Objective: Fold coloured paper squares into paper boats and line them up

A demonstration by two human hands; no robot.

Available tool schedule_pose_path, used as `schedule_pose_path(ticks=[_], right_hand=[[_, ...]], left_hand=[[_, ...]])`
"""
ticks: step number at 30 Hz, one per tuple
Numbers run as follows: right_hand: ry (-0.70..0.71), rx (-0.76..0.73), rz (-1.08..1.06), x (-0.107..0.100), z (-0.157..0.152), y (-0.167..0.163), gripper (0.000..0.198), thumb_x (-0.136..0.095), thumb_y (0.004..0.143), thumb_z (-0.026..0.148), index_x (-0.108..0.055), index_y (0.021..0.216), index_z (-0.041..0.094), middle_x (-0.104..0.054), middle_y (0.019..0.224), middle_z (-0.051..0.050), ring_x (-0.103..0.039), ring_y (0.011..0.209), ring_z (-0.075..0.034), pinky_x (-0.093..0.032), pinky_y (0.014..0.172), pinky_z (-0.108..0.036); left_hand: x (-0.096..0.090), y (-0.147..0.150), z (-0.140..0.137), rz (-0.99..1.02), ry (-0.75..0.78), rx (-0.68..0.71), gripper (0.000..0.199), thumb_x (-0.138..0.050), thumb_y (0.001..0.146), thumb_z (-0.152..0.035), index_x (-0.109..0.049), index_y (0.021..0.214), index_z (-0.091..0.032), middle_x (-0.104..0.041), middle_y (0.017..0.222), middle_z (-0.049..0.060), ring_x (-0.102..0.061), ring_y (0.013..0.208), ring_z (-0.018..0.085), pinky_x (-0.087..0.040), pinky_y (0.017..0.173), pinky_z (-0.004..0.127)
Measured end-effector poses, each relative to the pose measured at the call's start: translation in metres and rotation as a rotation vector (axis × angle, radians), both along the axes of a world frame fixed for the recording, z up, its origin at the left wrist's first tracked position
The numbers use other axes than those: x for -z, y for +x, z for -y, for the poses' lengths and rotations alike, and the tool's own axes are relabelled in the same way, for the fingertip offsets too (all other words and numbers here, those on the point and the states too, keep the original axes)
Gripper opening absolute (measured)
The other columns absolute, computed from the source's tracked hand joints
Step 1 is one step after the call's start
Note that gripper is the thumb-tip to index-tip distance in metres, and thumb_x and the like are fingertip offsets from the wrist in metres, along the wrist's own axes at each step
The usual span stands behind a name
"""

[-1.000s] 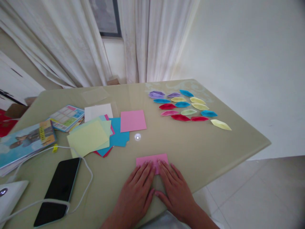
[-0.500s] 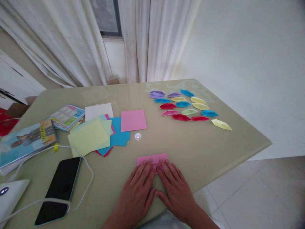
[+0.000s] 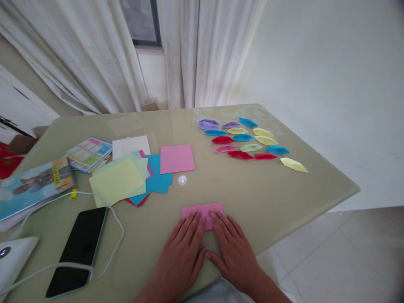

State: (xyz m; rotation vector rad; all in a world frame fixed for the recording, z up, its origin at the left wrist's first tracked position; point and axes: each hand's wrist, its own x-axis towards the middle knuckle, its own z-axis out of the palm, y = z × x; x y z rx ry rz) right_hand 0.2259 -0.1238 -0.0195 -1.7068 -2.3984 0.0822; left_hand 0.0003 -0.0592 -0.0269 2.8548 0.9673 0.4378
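Note:
A pink sheet of paper, folded into a flat strip, lies on the table near its front edge. My left hand rests flat with its fingertips on the strip's left part. On the right part press the fingertips of my right hand, its fingers stretched out too. Both thumbs point inward and nearly meet below the strip. The fingers cover some of the strip's lower edge. Beyond it lie a square pink sheet and a small clear round disc.
Several folded paper boats in mixed colours lie at the back right. On the left are a stack of coloured paper, a booklet, a black phone, a white cable and a white device.
Both hands' fingers have spread slightly apart on the folded pink paper, showing more of it between them. The paper and everything else stay in place.

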Motion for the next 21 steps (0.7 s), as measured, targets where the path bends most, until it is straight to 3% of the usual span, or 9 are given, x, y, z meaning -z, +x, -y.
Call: schedule_pose_path(ticks=[5,10,15,21], right_hand=[[-0.061,-0.058,-0.027,-0.004,-0.001,0.003,0.097,-0.045,0.102,0.075,-0.019,0.172,0.014,-0.03,0.175,-0.013,-0.036,0.158,-0.036,-0.031,0.126,-0.054],[-0.023,0.006,-0.008,-0.005,-0.001,-0.002,0.081,-0.054,0.106,0.055,-0.024,0.171,0.018,-0.034,0.174,-0.009,-0.038,0.157,-0.032,-0.031,0.127,-0.051],[0.067,0.047,-0.045,-0.001,0.001,-0.005,0.083,-0.058,0.103,0.053,-0.026,0.171,0.018,-0.028,0.176,-0.012,-0.034,0.159,-0.035,-0.035,0.126,-0.053],[0.04,0.047,-0.046,-0.001,0.0,-0.003,0.084,-0.057,0.104,0.055,-0.024,0.171,0.017,-0.028,0.176,-0.015,-0.038,0.157,-0.033,-0.036,0.125,-0.052]], left_hand=[[-0.003,0.0,-0.001,-0.01,0.028,0.02,0.064,-0.052,0.105,-0.04,-0.044,0.162,-0.012,-0.043,0.17,0.013,-0.036,0.158,0.029,-0.015,0.132,0.043],[-0.009,0.002,0.0,-0.003,0.075,-0.011,0.065,-0.054,0.105,-0.039,-0.042,0.163,-0.012,-0.036,0.174,0.012,-0.024,0.163,0.031,-0.004,0.134,0.048],[-0.011,0.002,0.0,-0.002,0.066,-0.012,0.072,-0.057,0.105,-0.04,-0.032,0.168,-0.017,-0.027,0.178,0.01,-0.022,0.164,0.031,-0.011,0.133,0.046],[-0.009,0.002,-0.002,0.004,0.044,-0.007,0.074,-0.055,0.106,-0.049,-0.032,0.168,-0.015,-0.031,0.176,0.012,-0.028,0.162,0.029,-0.019,0.131,0.043]])
